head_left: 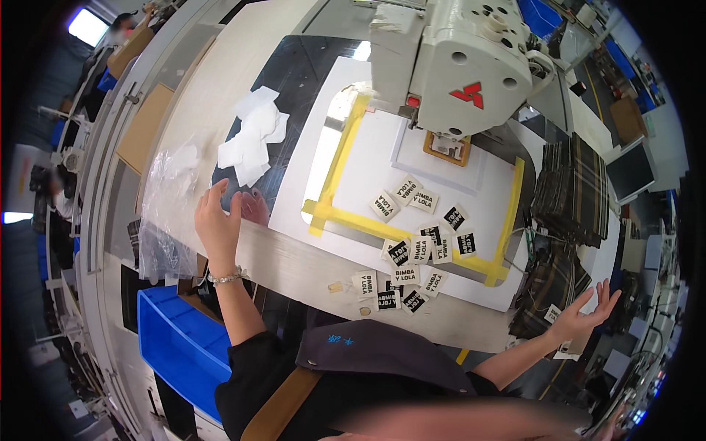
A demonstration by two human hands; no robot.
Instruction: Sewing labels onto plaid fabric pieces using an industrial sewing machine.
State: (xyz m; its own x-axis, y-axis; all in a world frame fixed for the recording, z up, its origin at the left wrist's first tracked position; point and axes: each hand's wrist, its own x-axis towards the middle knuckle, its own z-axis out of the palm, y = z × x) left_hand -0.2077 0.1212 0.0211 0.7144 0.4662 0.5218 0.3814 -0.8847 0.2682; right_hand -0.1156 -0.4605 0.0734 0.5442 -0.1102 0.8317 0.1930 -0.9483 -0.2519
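My left hand (219,224) hovers near the table's left front, fingers loosely curved and empty, below loose white square pieces (252,136) on a dark glossy sheet (294,73). My right hand (588,309) is open at the right, fingers spread, beside dark plaid folded fabric (540,287) with a small label on it. Between my hands, several black and white printed labels (421,250) lie scattered over a white board (360,176) with yellow tape and the pale table edge. A white sewing machine (471,66) stands behind them, an amber frame (446,147) under its head.
A crumpled clear plastic bag (165,220) lies at the table's left, above a blue bin (180,338). A tall plaid fabric stack (570,187) and a dark screen (631,169) stand at the right. Another person (121,26) is at the far upper left among workbenches.
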